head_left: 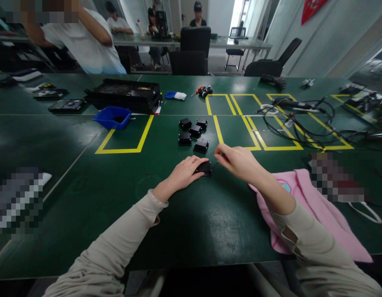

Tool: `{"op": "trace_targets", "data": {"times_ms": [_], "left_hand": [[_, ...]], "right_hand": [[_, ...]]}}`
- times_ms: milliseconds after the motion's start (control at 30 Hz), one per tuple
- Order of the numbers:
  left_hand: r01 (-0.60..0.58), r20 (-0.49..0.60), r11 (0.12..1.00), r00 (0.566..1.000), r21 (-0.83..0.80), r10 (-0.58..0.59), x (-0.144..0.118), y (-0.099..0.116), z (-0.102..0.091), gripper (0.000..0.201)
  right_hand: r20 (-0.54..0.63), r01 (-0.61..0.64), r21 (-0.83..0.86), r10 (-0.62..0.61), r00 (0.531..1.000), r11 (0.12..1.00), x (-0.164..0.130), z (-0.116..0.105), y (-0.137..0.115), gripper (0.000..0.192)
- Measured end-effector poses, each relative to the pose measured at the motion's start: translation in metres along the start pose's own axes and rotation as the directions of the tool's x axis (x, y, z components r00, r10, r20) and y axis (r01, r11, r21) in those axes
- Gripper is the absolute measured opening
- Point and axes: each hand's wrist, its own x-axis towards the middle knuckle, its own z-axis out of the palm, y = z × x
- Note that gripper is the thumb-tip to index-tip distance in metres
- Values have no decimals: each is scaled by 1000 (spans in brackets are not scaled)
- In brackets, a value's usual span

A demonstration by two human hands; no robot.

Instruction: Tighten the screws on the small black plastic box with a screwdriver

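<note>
My left hand (pixel 187 171) is closed on a small black box (pixel 205 168), thumb on its near side and fingers over the far side, pressing it to the green table. To the right of it, my right hand (pixel 232 159) is closed in a pinch. A thin dark rod (pixel 215 164) runs from its fingertips toward the box's right side; its kind is too small to tell. Just beyond my hands lie several similar black boxes, among them a front one (pixel 201 145) and a middle one (pixel 195 130), with small shiny bits at their sides.
Right of me lies a pink cloth (pixel 298 194). Farther off are a blue scoop-like tray (pixel 113 117), a stack of black trays (pixel 125 93), a blue and white glove (pixel 176 95), orange and black tools (pixel 204 90) and tangled cables (pixel 297 119). Yellow tape marks the table; people sit or stand beyond.
</note>
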Motion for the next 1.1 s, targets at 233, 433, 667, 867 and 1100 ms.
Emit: {"op": "trace_targets", "data": {"times_ms": [233,433,667,867,1100], "left_hand": [[-3,-9,1000,1000,1,3,0,0,1,46],[-1,0,1000,1000,3,1,0,1,-1,46],[1,-4,1000,1000,-5,-1,0,1,0,45],[0,-1,1000,1000,-6,0,0,1,-1,46],[-2,-11,1000,1000,-3,2,0,0,0,46]], "right_hand": [[-6,6,10,-6,1000,1000,0,-1,-2,30],[-13,16,36,-15,1000,999,0,0,0,27],[-10,10,12,-10,1000,1000,0,1,0,32],[-15,25,42,-24,1000,999,-1,-1,-1,28],[12,15,23,-15,1000,1000,0,-1,-1,30]]}}
